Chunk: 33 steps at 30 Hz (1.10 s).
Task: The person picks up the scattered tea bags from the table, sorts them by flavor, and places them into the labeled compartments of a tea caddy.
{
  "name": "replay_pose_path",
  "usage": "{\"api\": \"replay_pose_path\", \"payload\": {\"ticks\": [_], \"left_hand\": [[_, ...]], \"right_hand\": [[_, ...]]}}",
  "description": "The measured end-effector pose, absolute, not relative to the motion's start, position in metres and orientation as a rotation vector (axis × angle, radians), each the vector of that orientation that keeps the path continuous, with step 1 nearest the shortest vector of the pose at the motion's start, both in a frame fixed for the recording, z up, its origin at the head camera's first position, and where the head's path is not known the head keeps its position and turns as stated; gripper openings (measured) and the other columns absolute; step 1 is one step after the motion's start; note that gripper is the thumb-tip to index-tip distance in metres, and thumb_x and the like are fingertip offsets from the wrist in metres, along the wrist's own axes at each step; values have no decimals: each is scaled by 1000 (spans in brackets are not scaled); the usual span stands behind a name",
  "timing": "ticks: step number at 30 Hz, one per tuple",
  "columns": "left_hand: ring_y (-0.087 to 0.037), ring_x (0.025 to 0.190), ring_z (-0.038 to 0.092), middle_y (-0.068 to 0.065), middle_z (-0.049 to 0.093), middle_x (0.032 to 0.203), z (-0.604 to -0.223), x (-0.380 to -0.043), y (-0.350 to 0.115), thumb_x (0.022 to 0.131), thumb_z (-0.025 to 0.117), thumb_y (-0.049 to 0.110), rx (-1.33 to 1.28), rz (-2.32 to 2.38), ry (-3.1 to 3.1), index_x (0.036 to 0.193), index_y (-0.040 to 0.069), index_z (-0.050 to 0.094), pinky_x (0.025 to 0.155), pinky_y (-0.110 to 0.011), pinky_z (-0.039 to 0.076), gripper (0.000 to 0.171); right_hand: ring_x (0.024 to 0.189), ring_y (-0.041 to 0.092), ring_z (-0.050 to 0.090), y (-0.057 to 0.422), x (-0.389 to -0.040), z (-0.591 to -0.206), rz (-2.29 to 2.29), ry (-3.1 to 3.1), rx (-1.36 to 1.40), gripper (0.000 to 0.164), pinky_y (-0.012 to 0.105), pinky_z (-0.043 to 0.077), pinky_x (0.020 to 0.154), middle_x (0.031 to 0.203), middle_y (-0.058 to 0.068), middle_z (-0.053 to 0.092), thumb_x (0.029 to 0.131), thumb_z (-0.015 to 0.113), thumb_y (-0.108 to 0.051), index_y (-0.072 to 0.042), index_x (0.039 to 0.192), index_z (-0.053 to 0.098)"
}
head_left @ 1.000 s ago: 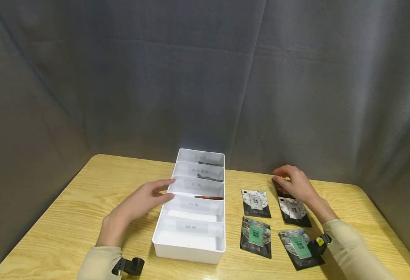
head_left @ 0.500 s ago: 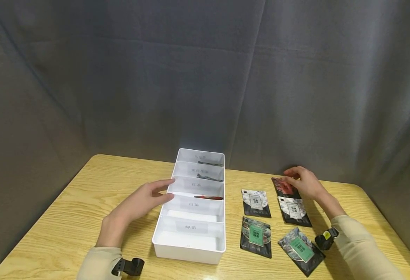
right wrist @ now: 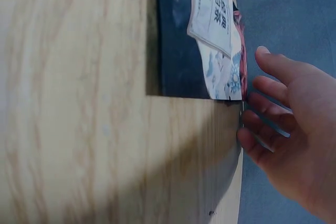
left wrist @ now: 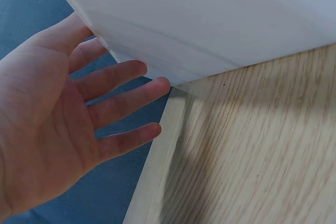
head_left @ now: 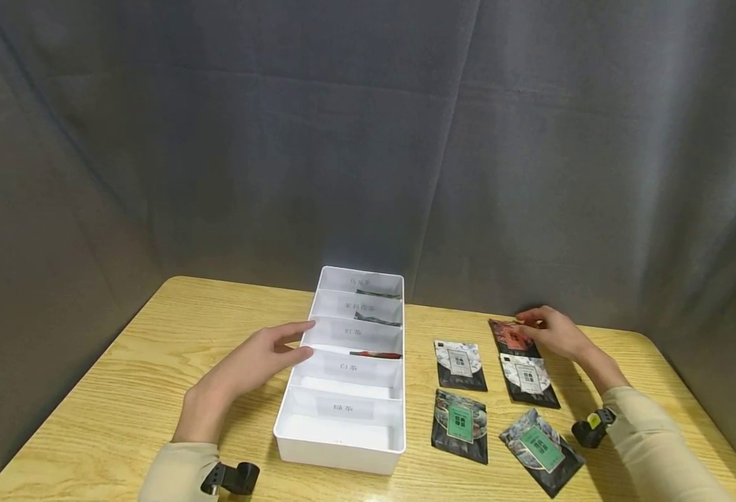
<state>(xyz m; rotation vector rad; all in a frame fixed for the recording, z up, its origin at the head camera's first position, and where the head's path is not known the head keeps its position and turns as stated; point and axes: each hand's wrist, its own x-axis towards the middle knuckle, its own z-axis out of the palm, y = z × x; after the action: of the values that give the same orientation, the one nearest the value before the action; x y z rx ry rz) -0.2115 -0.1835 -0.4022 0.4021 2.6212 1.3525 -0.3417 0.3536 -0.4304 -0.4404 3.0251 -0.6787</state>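
Note:
A long white divided box (head_left: 339, 453) with labelled compartments stands mid-table. My left hand (head_left: 257, 362) is at its left rim, fingers loosely spread; in the left wrist view several fingertips lie along the box's outer wall (left wrist: 220, 24). To the right, my right hand (head_left: 556, 335) is at the right edge of a red and black tea packet (head_left: 512, 337) lying on the table, thumb over its edge and fingers loosely bent. Just below that packet lies a white and black tea packet (head_left: 527, 376), also large in the right wrist view (right wrist: 210, 40).
Another white and black packet (head_left: 458, 362) and two green-labelled packets, one left (head_left: 460, 425) and one right (head_left: 543, 450), lie right of the box. Packets stand inside the box's three far compartments, one with a red edge (head_left: 375, 355). A grey curtain (head_left: 368, 139) hangs behind the table.
My right hand has moved right and slightly nearer, uncovering most of the red packet. The lower right green-labelled packet has turned a little. My left hand has stayed at the box.

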Motion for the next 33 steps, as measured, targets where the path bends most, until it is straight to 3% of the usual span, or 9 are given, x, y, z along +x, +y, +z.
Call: {"api": "replay_pose_path", "payload": {"ticks": [7,14,24,33], "left_hand": [[-31,133,54,-4,43,156,-403,-211,-183,97,60,47,404,1362,2617,150,24,46,110,-49,45,60],[-31,133,53,-4,42,156,-403,-210,-183,97,60,48,396,1351,2621,150,25,45,110,-48,45,60],[-30,134,53,-2,42,156,-402,-210,-182,97,60,49,393,1340,2623,150,25,45,111,-49,44,60],[-30,134,53,-3,41,157,-400,-210,-183,97,59,50,400,1323,2640,151,26,45,111,-49,44,61]], "right_hand": [[90,24,56,362,-342,-432,-685,3015,-424,50,29,47,68,106,19,58,97,64,-33,8,126,61],[97,27,59,372,-344,-435,-699,2967,-424,50,32,50,74,116,23,62,98,63,-34,6,128,61],[96,19,53,384,-342,-441,-884,2844,-345,45,23,46,72,128,22,62,101,58,-31,-1,134,59],[87,14,50,388,-348,-443,-959,2824,-337,38,22,42,68,117,17,64,100,61,-24,-1,129,63]]}}
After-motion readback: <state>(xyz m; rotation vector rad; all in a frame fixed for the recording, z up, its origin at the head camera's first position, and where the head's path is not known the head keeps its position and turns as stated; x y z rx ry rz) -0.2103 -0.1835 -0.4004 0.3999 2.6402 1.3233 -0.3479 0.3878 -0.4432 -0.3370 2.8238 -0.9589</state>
